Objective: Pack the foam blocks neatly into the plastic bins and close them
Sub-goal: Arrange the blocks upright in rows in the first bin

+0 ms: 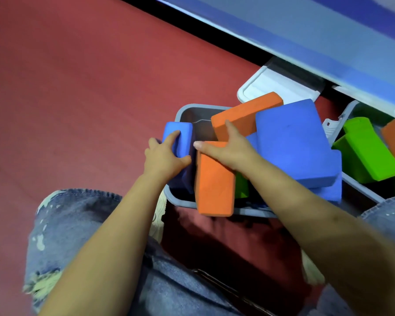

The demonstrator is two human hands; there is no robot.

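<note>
Left grip (pixel 167 156) around blue block (pixel 178 140); right grip (pixel 226 149) spread on half-hidden orange blocks (pixel 214 181).

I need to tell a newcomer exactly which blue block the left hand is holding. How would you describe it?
Find the grey plastic bin in front of the person's knees. At its left wall stands a small blue block, gripped by the left hand. Unlike the large blue block lying flat on the pile to the right, it is narrow and upright.
</note>
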